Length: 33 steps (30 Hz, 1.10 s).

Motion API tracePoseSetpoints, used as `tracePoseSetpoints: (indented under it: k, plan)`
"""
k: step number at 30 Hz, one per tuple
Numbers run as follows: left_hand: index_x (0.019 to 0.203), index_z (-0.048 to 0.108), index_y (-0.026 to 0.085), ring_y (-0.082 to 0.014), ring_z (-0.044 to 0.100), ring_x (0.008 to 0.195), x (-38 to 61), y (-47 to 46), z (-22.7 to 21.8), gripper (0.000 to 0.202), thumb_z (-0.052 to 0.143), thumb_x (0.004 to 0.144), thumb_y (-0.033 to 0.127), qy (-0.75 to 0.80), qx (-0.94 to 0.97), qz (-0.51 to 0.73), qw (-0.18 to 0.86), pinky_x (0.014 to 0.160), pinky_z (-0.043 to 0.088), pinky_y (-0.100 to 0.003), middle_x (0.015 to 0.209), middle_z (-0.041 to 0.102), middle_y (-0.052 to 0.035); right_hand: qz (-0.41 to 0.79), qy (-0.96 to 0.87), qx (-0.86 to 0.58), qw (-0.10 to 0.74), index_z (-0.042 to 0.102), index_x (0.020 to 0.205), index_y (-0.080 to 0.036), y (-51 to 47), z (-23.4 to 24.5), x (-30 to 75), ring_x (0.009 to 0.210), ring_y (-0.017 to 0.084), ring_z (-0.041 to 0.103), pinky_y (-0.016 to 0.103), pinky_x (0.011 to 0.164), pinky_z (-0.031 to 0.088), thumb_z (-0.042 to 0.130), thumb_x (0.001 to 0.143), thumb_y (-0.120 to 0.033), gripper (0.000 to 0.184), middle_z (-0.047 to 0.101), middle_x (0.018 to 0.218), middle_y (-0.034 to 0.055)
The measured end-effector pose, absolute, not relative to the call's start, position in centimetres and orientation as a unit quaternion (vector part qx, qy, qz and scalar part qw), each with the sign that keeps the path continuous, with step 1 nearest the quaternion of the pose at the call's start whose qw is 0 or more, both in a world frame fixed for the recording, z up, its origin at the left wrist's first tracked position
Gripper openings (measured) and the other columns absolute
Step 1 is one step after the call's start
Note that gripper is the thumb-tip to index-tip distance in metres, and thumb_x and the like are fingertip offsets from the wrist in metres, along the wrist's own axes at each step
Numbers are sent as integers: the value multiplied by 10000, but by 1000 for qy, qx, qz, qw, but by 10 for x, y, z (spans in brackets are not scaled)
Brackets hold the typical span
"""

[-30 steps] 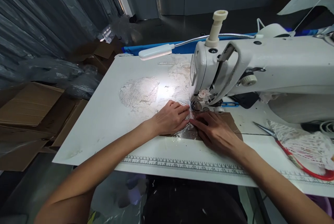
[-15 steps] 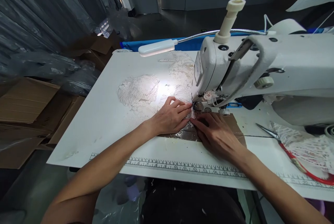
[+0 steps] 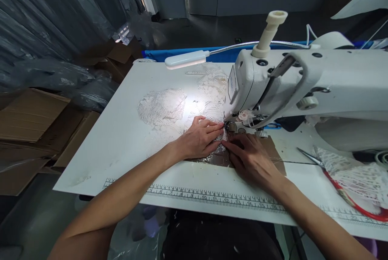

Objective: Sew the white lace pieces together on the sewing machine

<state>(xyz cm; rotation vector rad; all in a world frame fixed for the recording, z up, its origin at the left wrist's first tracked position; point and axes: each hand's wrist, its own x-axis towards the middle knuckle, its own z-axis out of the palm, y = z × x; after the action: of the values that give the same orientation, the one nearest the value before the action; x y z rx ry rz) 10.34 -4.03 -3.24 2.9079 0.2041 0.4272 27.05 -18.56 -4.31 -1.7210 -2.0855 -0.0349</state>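
Note:
My left hand [image 3: 198, 139] lies flat on white lace fabric [image 3: 169, 106], fingers stretched toward the needle of the white sewing machine [image 3: 303, 82]. My right hand [image 3: 250, 157] rests flat beside it, fingers pointing at the presser foot and pressing the lace edge down on a brown patch [image 3: 274, 153] of the table. The fingertips of both hands nearly touch right in front of the needle. The rest of the lace spreads out to the left behind the machine head, lit by a small lamp [image 3: 186, 59] on a bendy neck.
Red-handled scissors [image 3: 342, 189] lie at the right beside more white lace [image 3: 357, 173]. A ruler scale [image 3: 212, 197] runs along the white table's front edge. Cardboard boxes [image 3: 33, 118] and plastic-wrapped bundles stand on the floor to the left.
The view has shifted slightly. Both hands stay flat on the lace at the needle, edged a little toward the presser foot.

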Motion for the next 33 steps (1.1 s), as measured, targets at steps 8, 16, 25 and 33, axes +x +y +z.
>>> tracePoseSetpoints:
  k: [8, 16, 25, 33]
  plan:
    - [1233, 572, 181, -253, 503, 1238, 102, -40, -31, 316, 431, 971, 286, 75, 981, 135, 113, 1085, 268, -579, 1368, 543, -94, 3, -743, -623, 245, 645, 1172, -198, -185, -50, 272, 971, 265, 539, 456, 847, 469, 478, 880, -141, 341, 593, 1078, 120]
    - [1284, 524, 196, -233, 487, 1261, 102, -38, -32, 340, 442, 973, 305, 67, 985, 131, 94, 1121, 222, -611, 1369, 544, -74, 21, -726, -639, 254, 655, 1135, -219, -184, -52, 272, 990, 265, 544, 449, 853, 474, 458, 900, -197, 308, 582, 1097, 117]
    - [1176, 583, 179, -216, 602, 1044, 104, -44, -28, 293, 396, 979, 286, 74, 989, 123, 31, 1113, 254, -595, 1245, 593, -82, 51, -700, -659, 271, 673, 1101, -244, -183, -53, 272, 958, 258, 557, 432, 815, 484, 466, 908, -242, 283, 586, 1104, 103]
    - [1261, 532, 180, -253, 541, 1166, 103, -42, -25, 341, 373, 985, 300, 69, 992, 100, 41, 1087, 281, -622, 1337, 539, -85, 58, -699, -654, 285, 687, 1108, -265, -182, -54, 274, 943, 245, 567, 423, 822, 487, 479, 907, -232, 291, 592, 1078, 90]
